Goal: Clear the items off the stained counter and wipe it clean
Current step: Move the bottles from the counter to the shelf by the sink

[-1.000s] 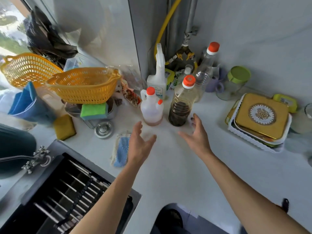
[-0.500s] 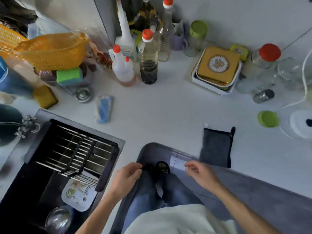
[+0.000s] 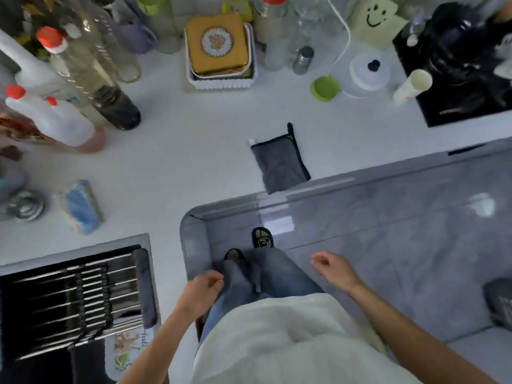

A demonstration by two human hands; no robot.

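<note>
The white counter [image 3: 177, 162] wraps round a corner in front of me. A dark grey cloth [image 3: 281, 164] lies on it near the front edge. Bottles stand at the left: a white bottle with red caps [image 3: 55, 120] and a dark oil bottle [image 3: 110, 98]. A gold tin in a white tray [image 3: 219, 45] sits at the back. A green lid [image 3: 324, 88] and a small metal shaker [image 3: 303, 60] lie further right. My left hand [image 3: 202, 292] and right hand [image 3: 332, 268] hang low by my legs, fingers loosely curled, holding nothing.
A blue sponge cloth [image 3: 81, 207] and a metal sink strainer [image 3: 26, 205] lie left of the corner. The black sink with a roll-up rack [image 3: 74, 297] is at lower left. A black cooktop with a pot [image 3: 465, 67] is at upper right, beside a white container [image 3: 368, 70].
My hands drew back from the bottles down to my sides. The view swung down and to the right, bringing the grey cloth, cooktop and floor into sight.
</note>
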